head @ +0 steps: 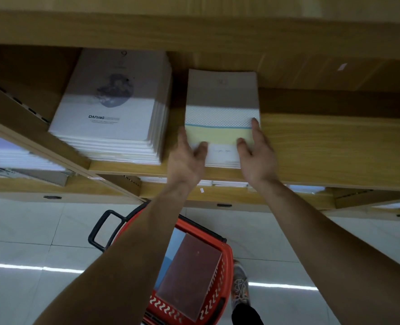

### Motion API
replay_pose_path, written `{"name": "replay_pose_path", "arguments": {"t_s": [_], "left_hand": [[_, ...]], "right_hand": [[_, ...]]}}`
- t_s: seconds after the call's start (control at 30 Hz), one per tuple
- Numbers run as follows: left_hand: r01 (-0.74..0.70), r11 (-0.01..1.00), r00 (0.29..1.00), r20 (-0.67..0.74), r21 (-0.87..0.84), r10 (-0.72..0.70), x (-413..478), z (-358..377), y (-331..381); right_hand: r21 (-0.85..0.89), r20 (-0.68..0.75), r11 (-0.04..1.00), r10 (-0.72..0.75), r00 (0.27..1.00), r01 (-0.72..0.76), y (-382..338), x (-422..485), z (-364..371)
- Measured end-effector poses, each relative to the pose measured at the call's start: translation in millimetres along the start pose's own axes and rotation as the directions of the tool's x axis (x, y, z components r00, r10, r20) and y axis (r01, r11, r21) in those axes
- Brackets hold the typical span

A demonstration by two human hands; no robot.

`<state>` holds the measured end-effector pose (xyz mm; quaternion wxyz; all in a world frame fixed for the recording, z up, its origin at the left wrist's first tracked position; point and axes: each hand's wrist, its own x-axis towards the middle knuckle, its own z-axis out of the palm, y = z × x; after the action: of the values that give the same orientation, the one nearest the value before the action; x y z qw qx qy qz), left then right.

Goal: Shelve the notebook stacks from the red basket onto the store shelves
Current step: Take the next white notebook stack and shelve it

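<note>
1. The yellow-banded notebook stack (221,109) lies flat on the wooden shelf (323,146), its near edge close to the shelf front. I judge it is being squared into its place.
2. The left hand (187,158) lies against the stack's left side with nearly straight fingers and the thumb on the cover. The right hand (257,153) does the same on the right side. Neither hand closes around the stack; they press it from both sides, probably to keep the notebooks aligned.
3. At 9 o'clock from this stack, just beside it but apart, stands a taller "DARING" notebook stack (114,109). The gap suggests that each title gets its own column.
4. The cover of the top notebook is white with a fine lattice pattern, then a thin blue line, a pale yellow band and a small script line near the front edge.
5. At 6 o'clock, on the floor, the red basket (228,254) holds a brown notebook stack (189,275), so the task is not finished.
</note>
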<state>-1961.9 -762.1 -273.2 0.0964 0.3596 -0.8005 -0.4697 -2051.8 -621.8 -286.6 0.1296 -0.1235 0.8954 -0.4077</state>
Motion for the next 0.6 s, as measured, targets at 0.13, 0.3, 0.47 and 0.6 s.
{"name": "replay_pose_path", "arguments": {"t_s": [0.13,0.3,0.47,0.6], "left_hand": [[0.029,0.999,0.999,0.019,0.014,-0.029,10,0,4],[0.006,1.0,1.0,0.03,-0.015,-0.006,6,-4,2],[0.007,0.998,1.0,-0.005,-0.062,-0.007,6,-10,-4],[0.013,0.998,1.0,-0.014,-0.059,-0.013,12,-14,-8]], "right_hand": [[-0.032,-0.031,0.999,-0.012,0.999,0.011,-1,3,2],[-0.011,-0.035,1.0,0.003,0.999,-0.003,-2,3,2],[-0.001,-0.037,1.0,-0.001,0.999,0.001,-5,-3,11],[0.007,-0.026,1.0,-0.001,1.0,0.001,-7,-6,19]]}}
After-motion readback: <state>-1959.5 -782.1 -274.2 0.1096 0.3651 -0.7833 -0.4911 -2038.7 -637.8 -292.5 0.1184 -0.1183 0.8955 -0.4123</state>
